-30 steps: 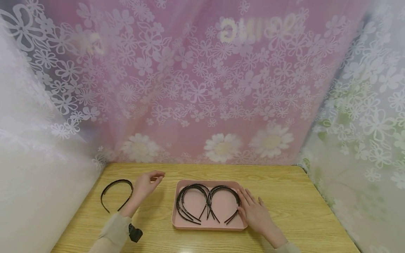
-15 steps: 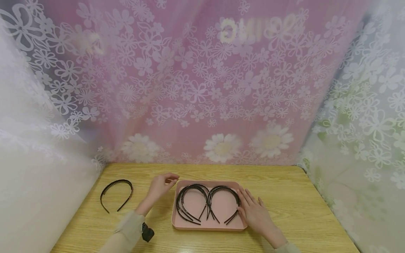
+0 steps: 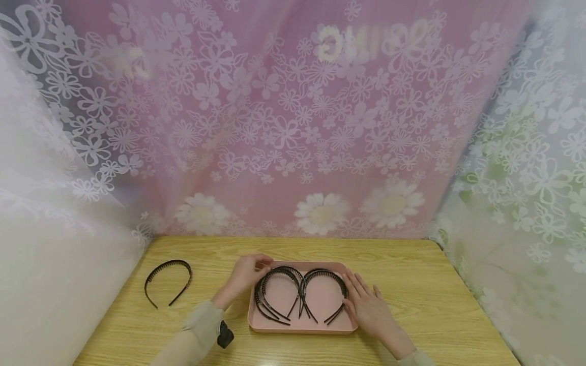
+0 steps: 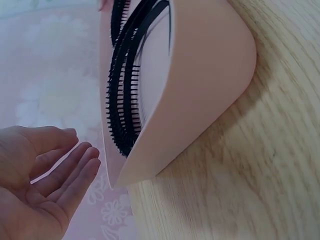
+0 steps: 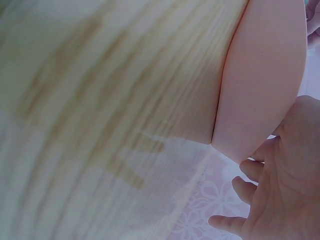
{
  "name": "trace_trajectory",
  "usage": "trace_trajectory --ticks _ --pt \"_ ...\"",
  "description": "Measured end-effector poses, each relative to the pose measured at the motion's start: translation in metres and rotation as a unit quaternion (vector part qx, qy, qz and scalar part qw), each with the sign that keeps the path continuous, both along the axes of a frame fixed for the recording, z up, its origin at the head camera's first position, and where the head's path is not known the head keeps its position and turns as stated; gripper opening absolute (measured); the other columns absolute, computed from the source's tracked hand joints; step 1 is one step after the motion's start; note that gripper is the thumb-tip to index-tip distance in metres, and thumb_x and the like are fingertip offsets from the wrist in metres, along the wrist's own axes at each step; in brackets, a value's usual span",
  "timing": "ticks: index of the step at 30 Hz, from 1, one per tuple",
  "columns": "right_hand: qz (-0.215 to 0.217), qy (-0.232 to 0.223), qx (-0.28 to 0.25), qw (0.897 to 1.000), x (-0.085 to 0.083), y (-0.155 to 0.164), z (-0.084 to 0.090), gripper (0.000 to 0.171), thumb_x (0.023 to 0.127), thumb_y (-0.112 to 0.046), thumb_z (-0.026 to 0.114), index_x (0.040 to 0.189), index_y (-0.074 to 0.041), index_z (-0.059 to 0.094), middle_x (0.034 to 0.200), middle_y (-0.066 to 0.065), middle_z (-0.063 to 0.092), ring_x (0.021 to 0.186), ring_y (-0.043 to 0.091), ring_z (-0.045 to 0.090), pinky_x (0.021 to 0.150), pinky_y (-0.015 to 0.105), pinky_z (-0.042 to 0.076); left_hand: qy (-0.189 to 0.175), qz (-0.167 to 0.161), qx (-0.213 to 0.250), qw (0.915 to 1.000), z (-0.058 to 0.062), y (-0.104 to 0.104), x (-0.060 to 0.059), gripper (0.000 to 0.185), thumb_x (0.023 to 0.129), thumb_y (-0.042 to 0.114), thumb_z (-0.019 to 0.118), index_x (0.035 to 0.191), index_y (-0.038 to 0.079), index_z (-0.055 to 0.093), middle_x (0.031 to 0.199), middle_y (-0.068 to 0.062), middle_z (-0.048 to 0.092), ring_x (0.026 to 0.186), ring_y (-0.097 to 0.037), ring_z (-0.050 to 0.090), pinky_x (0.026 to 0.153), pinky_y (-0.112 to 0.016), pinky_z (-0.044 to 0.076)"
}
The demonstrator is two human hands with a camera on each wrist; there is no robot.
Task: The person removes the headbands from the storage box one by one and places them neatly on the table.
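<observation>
A shallow pink tray [image 3: 302, 330] holds several black toothed headbands in two overlapping groups, the left headbands [image 3: 262, 305] and the right headbands [image 3: 344, 287]. My left hand [image 3: 247, 273] hovers at the tray's back left corner, fingers loosely bent. In the left wrist view that hand [image 4: 45, 175] shows nothing between thumb and fingers, beside the tray's wall [image 4: 200, 80]. My right hand [image 3: 372, 310] lies along the right rim with its fingers stretched out. From the right wrist, the palm and spread fingers of this hand [image 5: 287, 185] touch the tray's side [image 5: 260, 80].
One more black headband [image 3: 189, 282] lies on the wooden table [image 3: 412, 269] to the left of the tray. A flowered pink curtain [image 3: 274, 203] hangs behind the table's back edge, with pale curtains at both sides.
My left hand has moved right, from beside the lone headband to the tray's back left corner. The right hand, the tray and the headbands stay where they were.
</observation>
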State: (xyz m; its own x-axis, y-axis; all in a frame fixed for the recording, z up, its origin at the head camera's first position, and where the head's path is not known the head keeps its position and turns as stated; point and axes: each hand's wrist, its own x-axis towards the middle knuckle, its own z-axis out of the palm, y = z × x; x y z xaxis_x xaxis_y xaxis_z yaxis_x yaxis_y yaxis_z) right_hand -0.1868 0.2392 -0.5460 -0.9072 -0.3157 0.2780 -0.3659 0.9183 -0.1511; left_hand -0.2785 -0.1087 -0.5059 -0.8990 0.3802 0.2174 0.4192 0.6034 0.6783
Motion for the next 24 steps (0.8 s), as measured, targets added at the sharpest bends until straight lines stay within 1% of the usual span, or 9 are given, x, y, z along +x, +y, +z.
trace_trajectory --ticks 3,5,7,10,13,18,21,24 --pt "0.013 0.026 0.001 1.000 0.000 0.003 -0.004 0.060 0.102 -0.027 0.061 0.154 -0.004 0.042 0.159 0.015 0.040 0.141 0.039 0.044 0.101 0.072 0.038 -0.001 -0.019 -0.014 0.9997 -0.001 0.004 0.002 0.021 0.096 0.003 0.068 0.117 0.001 0.073 0.108 -0.014 0.074 0.094 -0.028 0.072 0.078 -0.039 0.060" --pt "0.018 0.038 0.002 0.999 -0.001 0.004 -0.007 0.060 0.102 -0.027 0.061 0.154 -0.005 0.042 0.159 0.013 0.040 0.140 0.038 0.044 0.099 0.072 0.039 -0.002 -0.025 -0.026 0.9993 -0.002 0.007 0.003 0.022 0.096 0.002 0.068 0.117 0.001 0.072 0.109 -0.016 0.073 0.096 -0.029 0.072 0.078 -0.040 0.060" --pt "0.019 0.050 0.012 0.998 -0.002 0.006 -0.010 0.060 0.103 -0.030 0.058 0.155 -0.007 0.040 0.160 0.011 0.039 0.141 0.036 0.044 0.098 0.071 0.041 0.004 -0.023 -0.047 0.9986 -0.003 0.010 0.003 0.023 0.095 0.002 0.069 0.118 0.001 0.072 0.110 -0.016 0.073 0.097 -0.029 0.071 0.078 -0.041 0.060" --pt "0.018 0.056 0.021 0.998 -0.004 0.007 -0.013 0.058 0.105 -0.031 0.055 0.156 -0.007 0.040 0.161 0.010 0.038 0.142 0.036 0.043 0.098 0.071 0.042 0.020 -0.019 -0.078 0.9965 -0.006 0.014 0.003 0.026 0.093 0.002 0.071 0.119 0.002 0.072 0.110 -0.016 0.073 0.100 -0.031 0.071 0.079 -0.042 0.060" --pt "0.015 0.053 0.024 0.998 -0.004 0.007 -0.013 0.058 0.105 -0.032 0.054 0.156 -0.007 0.040 0.162 0.011 0.037 0.142 0.036 0.042 0.098 0.071 0.042 0.038 -0.014 -0.104 0.9937 -0.010 0.017 0.001 0.028 0.092 0.002 0.073 0.120 0.004 0.073 0.110 -0.014 0.073 0.100 -0.030 0.071 0.081 -0.041 0.059" --pt "0.012 0.037 0.007 0.999 -0.001 0.004 -0.006 0.058 0.102 -0.028 0.060 0.153 -0.004 0.044 0.158 0.015 0.042 0.140 0.039 0.045 0.100 0.072 0.040 0.070 -0.007 -0.133 0.9886 -0.017 0.020 -0.002 0.028 0.091 0.001 0.074 0.118 0.006 0.075 0.108 -0.010 0.073 0.097 -0.026 0.071 0.081 -0.039 0.059" --pt "0.013 0.027 0.002 1.000 -0.001 0.002 -0.004 0.059 0.103 -0.028 0.060 0.154 -0.004 0.042 0.159 0.015 0.040 0.141 0.039 0.043 0.099 0.072 0.039 0.091 -0.008 -0.139 0.9861 -0.021 0.020 -0.004 0.027 0.089 -0.001 0.075 0.116 0.005 0.075 0.104 -0.010 0.073 0.093 -0.025 0.070 0.080 -0.039 0.059" --pt "0.003 0.011 0.007 1.000 0.000 0.001 -0.001 0.059 0.103 -0.028 0.060 0.154 -0.004 0.042 0.160 0.014 0.038 0.144 0.037 0.041 0.101 0.072 0.039 0.101 -0.011 -0.139 0.9851 -0.022 0.020 -0.005 0.027 0.088 -0.004 0.075 0.114 0.004 0.075 0.102 -0.011 0.072 0.091 -0.025 0.070 0.079 -0.039 0.059"
